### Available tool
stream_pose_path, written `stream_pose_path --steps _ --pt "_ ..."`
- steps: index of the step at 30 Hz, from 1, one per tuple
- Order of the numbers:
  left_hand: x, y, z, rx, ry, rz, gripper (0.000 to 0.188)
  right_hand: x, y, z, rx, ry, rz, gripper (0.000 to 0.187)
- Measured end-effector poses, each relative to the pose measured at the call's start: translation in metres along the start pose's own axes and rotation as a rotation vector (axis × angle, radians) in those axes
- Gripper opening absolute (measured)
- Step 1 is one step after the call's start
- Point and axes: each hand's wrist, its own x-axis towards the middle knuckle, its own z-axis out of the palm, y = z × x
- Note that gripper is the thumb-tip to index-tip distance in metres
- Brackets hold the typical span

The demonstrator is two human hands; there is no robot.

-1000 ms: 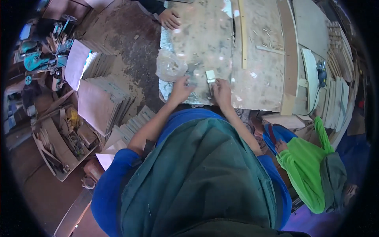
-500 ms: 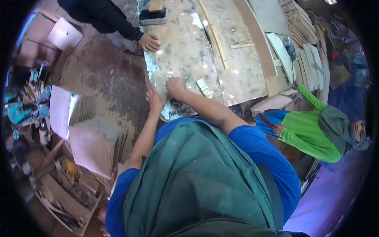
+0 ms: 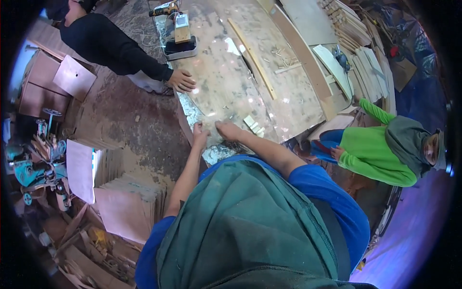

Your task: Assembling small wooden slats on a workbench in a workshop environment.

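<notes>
On the worktable (image 3: pixel 288 91), both hands (image 3: pixel 199 135) (image 3: pixel 228 130) press a clear sheet (image 3: pixel 211 103).

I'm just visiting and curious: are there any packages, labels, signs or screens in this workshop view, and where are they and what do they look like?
No screen, sign or readable label can be made out.
Small box: on a dark tray at the far end of the worktable; tan with a pale patch on top, perhaps a label, too small to tell.
Pale sheets: left floor, leaning on stacked boards; blank white rectangles.
Left hand and right hand: pressed on the table's near edge, no package.
</notes>
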Motion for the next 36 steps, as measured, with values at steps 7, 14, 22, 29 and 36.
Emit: stream_pose_path --steps 7,14,22,29,36 --pt "0.011 -0.017 -0.006 0.034 0.001 0.027 0.064 -0.016 0.0 -0.017 0.104 0.049 0.033 0.014" --pt "0.004 0.004 0.008 0.172 -0.086 0.125 0.052 -0.027 0.014 -0.016 0.267 0.024 0.057 0.012" --pt "0.006 0.002 0.012 0.295 0.118 0.029 0.045 -0.033 0.004 -0.032 0.322 0.284 0.037 0.02" --pt "0.003 0.012 0.019 0.659 0.163 0.31 0.04 -0.047 -0.002 -0.037 0.475 0.302 0.286 0.019" --pt "0.009 0.008 0.002 0.777 0.281 0.385 0.044 -0.066 0.031 -0.078 0.907 0.169 0.485 0.018"
